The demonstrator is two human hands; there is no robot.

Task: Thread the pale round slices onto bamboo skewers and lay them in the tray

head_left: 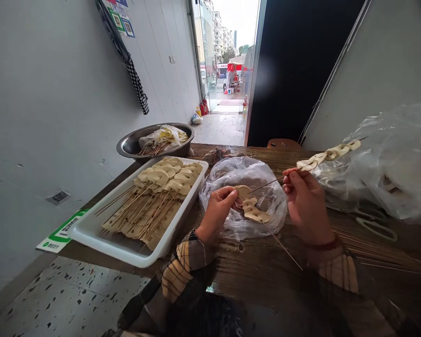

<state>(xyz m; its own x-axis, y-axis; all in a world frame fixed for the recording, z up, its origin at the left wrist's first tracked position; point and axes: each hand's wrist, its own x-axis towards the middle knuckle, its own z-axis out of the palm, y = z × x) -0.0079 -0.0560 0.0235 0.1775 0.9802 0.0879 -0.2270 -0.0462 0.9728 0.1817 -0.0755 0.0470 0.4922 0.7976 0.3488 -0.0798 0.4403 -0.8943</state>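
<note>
My left hand pinches a pale, thin round slice between thumb and fingers, over the plastic bag. In my right hand is a thin wooden skewer with several pale slices threaded on its far right part. The skewer's left end reaches close to the pinched slice; whether it touches I cannot tell. Just below, a second skewer with pale slices slants down to the right. Whether the pinched slice belongs to it is unclear. The open clear plastic bag lies beneath.
A white tray of skewered slices stands to the left. Behind it is a metal basin with bagged skewers. Scissors, loose sticks and a large plastic bag lie right on the wooden table. A cloth lies at the back.
</note>
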